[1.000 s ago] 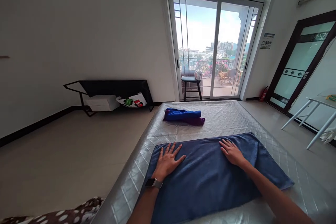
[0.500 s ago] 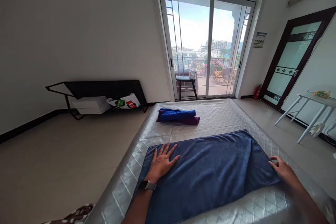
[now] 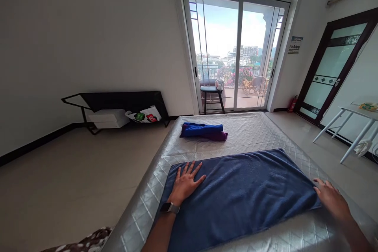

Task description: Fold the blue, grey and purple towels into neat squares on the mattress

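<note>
A dark blue cloth [image 3: 236, 193] lies spread over the near part of a silver quilted mattress [image 3: 251, 126], with mild wrinkles on its right half. My left hand [image 3: 186, 183], a watch on its wrist, rests flat on the cloth's upper left part with fingers spread. At the cloth's right edge is my right hand [image 3: 332, 197], its fingers slightly bent and apart, the tips near the edge, holding nothing visible. Farther back on the mattress lie a rolled bright blue cloth [image 3: 203, 128] and a rolled purple cloth [image 3: 220, 136], side by side and touching.
A black low rack [image 3: 124, 100] with white boxes [image 3: 108, 118] and a printed bag [image 3: 146, 115] stands by the left wall. Beyond the mattress are a stool [image 3: 212, 89] and sliding glass doors. A white table [image 3: 358, 111] stands at right.
My right hand has moved slightly right and its fingers have opened off the cloth's edge. The fold on the cloth's right side has flattened. My left hand stays flat on the cloth.
</note>
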`<state>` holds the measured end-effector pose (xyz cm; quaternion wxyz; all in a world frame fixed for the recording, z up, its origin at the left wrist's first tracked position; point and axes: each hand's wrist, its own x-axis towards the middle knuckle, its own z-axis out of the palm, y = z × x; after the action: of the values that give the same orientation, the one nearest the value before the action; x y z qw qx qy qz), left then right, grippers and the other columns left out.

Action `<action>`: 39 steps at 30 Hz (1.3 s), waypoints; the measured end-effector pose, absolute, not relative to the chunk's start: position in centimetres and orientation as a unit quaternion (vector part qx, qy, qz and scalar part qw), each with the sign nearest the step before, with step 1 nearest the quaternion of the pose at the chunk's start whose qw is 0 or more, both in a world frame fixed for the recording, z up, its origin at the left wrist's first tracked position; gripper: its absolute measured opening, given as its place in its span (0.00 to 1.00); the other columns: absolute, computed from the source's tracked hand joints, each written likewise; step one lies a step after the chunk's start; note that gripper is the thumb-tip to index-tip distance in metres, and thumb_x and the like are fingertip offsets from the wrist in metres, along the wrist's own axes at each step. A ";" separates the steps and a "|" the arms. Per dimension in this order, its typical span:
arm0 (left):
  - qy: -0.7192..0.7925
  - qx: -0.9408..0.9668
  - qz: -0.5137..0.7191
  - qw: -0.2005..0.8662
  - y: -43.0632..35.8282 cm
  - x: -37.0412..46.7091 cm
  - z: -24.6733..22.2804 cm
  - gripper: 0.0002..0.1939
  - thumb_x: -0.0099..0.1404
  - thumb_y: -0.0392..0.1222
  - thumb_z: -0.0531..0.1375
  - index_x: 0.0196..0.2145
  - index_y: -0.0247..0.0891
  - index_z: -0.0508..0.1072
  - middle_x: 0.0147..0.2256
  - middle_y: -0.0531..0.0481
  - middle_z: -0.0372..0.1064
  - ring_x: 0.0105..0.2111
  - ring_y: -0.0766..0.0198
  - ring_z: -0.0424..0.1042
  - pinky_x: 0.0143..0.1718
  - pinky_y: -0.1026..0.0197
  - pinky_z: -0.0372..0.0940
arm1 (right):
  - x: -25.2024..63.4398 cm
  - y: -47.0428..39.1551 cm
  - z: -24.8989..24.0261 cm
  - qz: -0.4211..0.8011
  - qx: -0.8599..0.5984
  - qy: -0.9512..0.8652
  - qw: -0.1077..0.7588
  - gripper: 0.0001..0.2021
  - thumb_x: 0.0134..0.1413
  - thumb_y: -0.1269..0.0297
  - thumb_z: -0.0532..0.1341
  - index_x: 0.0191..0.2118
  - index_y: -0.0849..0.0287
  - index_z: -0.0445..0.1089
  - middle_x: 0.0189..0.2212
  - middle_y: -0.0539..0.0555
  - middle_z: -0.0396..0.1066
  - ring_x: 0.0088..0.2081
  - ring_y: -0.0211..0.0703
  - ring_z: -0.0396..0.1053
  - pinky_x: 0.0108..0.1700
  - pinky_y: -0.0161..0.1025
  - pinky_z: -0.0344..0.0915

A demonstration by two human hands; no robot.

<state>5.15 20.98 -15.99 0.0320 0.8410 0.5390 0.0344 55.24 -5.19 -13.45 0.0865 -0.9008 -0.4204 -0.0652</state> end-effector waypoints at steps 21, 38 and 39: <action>0.535 0.843 0.054 0.024 21.1 5.1 -16.5 0.34 0.70 0.65 0.48 0.68 0.52 0.54 0.70 0.49 0.47 0.70 0.46 0.43 0.68 0.37 0.37 | 45.9 3.5 -15.1 0.031 -0.803 -0.595 0.023 0.28 0.68 0.51 0.43 0.70 0.49 0.51 0.70 0.50 0.48 0.70 0.47 0.45 0.69 0.54 0.46; 0.538 0.839 0.062 0.050 21.0 5.1 -16.1 0.34 0.69 0.66 0.48 0.68 0.53 0.55 0.69 0.50 0.48 0.70 0.48 0.44 0.68 0.37 0.36 | 43.1 9.0 -13.1 -0.023 -0.781 -0.623 0.043 0.27 0.68 0.53 0.43 0.69 0.51 0.56 0.68 0.53 0.55 0.69 0.49 0.48 0.69 0.55 0.44; 0.536 0.840 0.066 0.051 21.0 5.0 -16.2 0.34 0.69 0.66 0.47 0.68 0.53 0.55 0.69 0.50 0.48 0.70 0.47 0.44 0.68 0.37 0.35 | 42.0 10.0 -13.1 -0.009 -0.767 -0.641 0.045 0.27 0.68 0.53 0.43 0.69 0.50 0.56 0.68 0.52 0.55 0.70 0.49 0.47 0.69 0.55 0.43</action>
<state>5.03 21.02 -16.17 0.0514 0.8401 0.5360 0.0655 42.01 9.98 -13.07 0.0446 -0.7666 -0.6405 -0.0086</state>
